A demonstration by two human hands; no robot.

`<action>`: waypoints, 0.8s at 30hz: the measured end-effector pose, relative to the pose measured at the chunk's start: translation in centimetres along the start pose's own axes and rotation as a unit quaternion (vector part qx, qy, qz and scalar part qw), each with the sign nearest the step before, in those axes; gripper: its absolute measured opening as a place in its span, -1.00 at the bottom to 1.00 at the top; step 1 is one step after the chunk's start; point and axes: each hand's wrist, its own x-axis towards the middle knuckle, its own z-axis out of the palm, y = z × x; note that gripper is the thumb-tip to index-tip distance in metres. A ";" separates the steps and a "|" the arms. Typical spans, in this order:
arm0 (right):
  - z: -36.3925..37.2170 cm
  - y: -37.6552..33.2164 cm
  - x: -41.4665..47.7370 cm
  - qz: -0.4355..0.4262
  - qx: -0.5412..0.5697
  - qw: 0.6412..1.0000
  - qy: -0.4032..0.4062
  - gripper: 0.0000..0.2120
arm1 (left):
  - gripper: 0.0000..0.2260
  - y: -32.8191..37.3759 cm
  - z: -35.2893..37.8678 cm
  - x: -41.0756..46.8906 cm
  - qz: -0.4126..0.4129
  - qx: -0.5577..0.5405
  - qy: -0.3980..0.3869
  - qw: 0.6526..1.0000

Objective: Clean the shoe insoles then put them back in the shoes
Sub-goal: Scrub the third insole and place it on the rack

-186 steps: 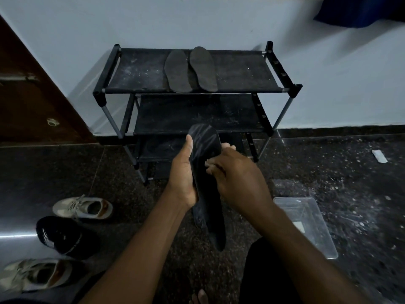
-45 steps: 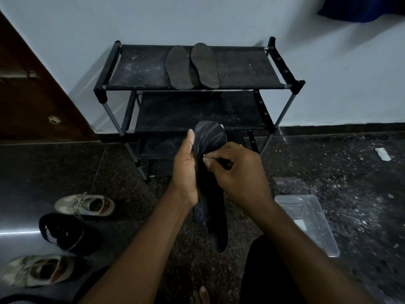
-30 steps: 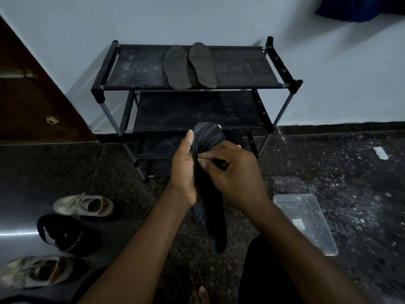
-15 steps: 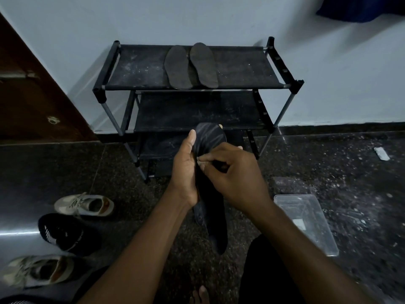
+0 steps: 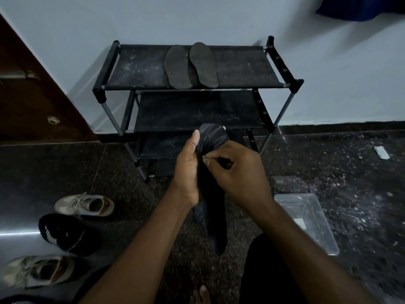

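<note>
Black insole (image 5: 214, 216) clamped in left grip (image 5: 188, 172); right grip (image 5: 238, 172) pinches its surface. Tug too hard & it could slip, drop to floor (image 5: 339, 172).

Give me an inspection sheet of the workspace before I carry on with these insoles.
Surface: dark speckled floor, pale flecks thickest at right.
Job's things: held insole, upright between the hands; two insoles side by side on the shoe rack's top shelf; two pale sneakers and a black shoe on the floor, left.
Clutter: clear container and white scrap on the floor, right.
Hands: left hand grips the held insole's edge; right hand pinches at its face.
Cables: nothing seen.
Surroundings: wall behind the rack, brown door left, blue cloth top right.
</note>
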 end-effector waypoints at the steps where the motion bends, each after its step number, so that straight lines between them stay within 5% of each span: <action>1: 0.0 0.0 0.1 0.003 0.002 1.000 0.012 -0.90 | -0.44 -0.1 0.2 -0.1 0.002 0.000 -0.002 1.000; 24: 0.1 0.0 0.2 -0.007 -0.028 1.000 0.009 -0.91 | -0.48 -0.1 0.2 0.0 0.010 0.027 -0.013 0.999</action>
